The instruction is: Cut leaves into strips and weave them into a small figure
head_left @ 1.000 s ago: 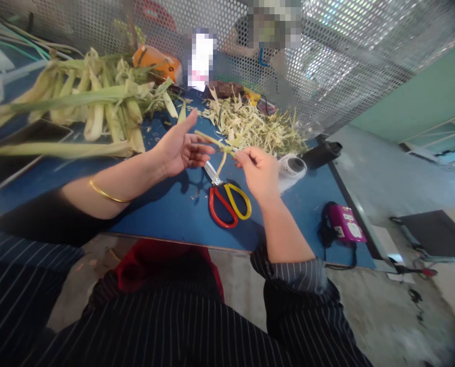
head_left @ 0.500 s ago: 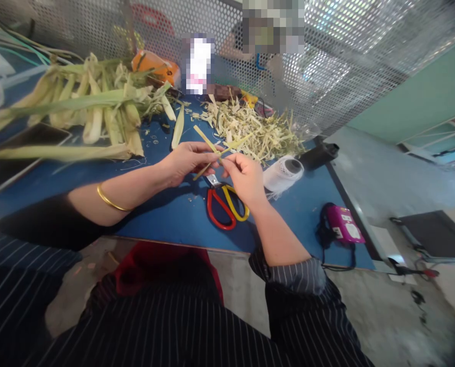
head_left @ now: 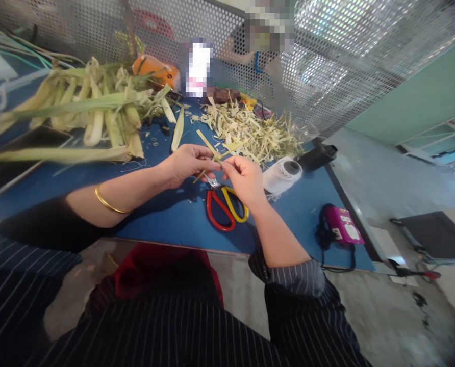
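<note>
Crossed strips of pale green plant husk (head_left: 205, 138) are pinched between my two hands above the blue table. My left hand (head_left: 191, 164) grips them from the left with thumb and fingers closed. From the other side, my right hand (head_left: 245, 178) pinches the strips near where they cross. One strip end points up and left, another up and right, and a third hangs below my left fingers. Under my hands lie scissors (head_left: 220, 210) with one red and one yellow handle; their blades are partly hidden. A white thread spool (head_left: 283, 175) stands beside my right hand.
Long green stalks (head_left: 93, 112) are heaped at the left, partly over a dark flat panel (head_left: 24, 153). Behind my hands is a pile of shredded strips (head_left: 250, 127). A magenta box with a cord (head_left: 344, 224) sits near the right edge. Perforated metal (head_left: 197, 20) borders the back.
My hands stay nearly in place, and the strips have shifted slightly between my fingers. The right-pointing strip now sits lower, and the crossing looks more bunched.
</note>
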A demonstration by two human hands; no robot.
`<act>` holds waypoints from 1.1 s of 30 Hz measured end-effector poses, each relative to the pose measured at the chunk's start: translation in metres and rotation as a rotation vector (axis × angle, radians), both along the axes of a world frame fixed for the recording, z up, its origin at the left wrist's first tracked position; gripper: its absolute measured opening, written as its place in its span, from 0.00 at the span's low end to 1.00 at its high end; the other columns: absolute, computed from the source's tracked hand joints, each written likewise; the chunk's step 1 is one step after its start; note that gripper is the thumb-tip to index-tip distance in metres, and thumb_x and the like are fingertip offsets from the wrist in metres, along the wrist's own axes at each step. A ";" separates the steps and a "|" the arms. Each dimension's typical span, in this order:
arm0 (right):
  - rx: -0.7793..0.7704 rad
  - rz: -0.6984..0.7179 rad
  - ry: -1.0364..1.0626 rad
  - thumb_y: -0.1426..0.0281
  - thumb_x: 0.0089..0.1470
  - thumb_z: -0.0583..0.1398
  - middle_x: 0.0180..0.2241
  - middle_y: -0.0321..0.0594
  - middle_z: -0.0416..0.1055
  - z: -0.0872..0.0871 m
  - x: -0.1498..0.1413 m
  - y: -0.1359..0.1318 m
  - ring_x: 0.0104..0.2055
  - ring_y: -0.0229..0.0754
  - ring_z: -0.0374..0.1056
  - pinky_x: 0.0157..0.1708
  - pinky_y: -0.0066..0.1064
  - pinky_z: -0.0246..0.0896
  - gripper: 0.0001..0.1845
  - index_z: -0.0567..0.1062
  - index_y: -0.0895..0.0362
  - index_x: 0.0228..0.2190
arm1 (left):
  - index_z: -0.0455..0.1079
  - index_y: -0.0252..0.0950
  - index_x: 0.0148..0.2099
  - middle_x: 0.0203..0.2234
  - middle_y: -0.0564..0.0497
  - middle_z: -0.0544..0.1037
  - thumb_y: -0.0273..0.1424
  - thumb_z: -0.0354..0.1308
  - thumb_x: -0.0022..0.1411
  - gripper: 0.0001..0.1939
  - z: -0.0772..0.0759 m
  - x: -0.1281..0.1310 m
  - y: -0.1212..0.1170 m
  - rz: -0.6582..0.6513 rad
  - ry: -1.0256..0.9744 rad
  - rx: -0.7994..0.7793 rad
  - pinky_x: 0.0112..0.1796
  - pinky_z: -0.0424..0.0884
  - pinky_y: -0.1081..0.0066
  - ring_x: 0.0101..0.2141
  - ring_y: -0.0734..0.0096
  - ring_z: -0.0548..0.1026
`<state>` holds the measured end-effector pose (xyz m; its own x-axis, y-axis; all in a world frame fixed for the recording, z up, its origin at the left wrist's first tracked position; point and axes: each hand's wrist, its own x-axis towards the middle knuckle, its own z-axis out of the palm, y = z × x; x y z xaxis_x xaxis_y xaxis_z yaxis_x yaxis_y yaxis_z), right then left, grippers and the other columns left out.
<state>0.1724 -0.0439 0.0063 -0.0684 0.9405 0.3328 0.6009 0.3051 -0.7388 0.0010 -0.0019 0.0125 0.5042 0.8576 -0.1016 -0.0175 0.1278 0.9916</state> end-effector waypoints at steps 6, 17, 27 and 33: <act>-0.039 0.017 0.007 0.65 0.57 0.57 0.20 0.31 0.70 0.000 0.000 0.000 0.23 0.34 0.63 0.31 0.29 0.58 0.10 0.75 0.55 0.28 | 0.74 0.31 0.43 0.29 0.47 0.80 0.24 0.65 0.51 0.14 0.002 -0.002 0.001 0.046 0.024 0.035 0.16 0.61 0.79 0.21 0.75 0.75; -0.027 0.034 -0.126 0.63 0.57 0.56 0.19 0.32 0.69 -0.004 -0.003 -0.001 0.22 0.34 0.61 0.27 0.27 0.53 0.14 0.70 0.55 0.23 | 0.75 0.32 0.40 0.27 0.49 0.78 0.34 0.63 0.55 0.12 -0.008 0.001 0.002 0.255 0.070 0.117 0.20 0.67 0.78 0.21 0.78 0.73; 0.388 0.114 -0.322 0.61 0.59 0.56 0.23 0.35 0.71 0.006 -0.006 -0.018 0.28 0.38 0.65 0.39 0.32 0.58 0.14 0.71 0.54 0.25 | 0.77 0.31 0.41 0.25 0.48 0.79 0.31 0.64 0.52 0.14 0.008 -0.008 0.006 0.264 0.132 0.187 0.17 0.60 0.79 0.16 0.81 0.69; 0.487 -0.185 -0.271 0.63 0.55 0.61 0.26 0.36 0.72 0.014 0.001 -0.015 0.31 0.40 0.67 0.45 0.38 0.58 0.09 0.74 0.54 0.37 | 0.79 0.35 0.35 0.19 0.52 0.76 0.31 0.60 0.51 0.09 0.009 -0.006 -0.009 -0.016 0.377 0.389 0.18 0.61 0.77 0.16 0.77 0.70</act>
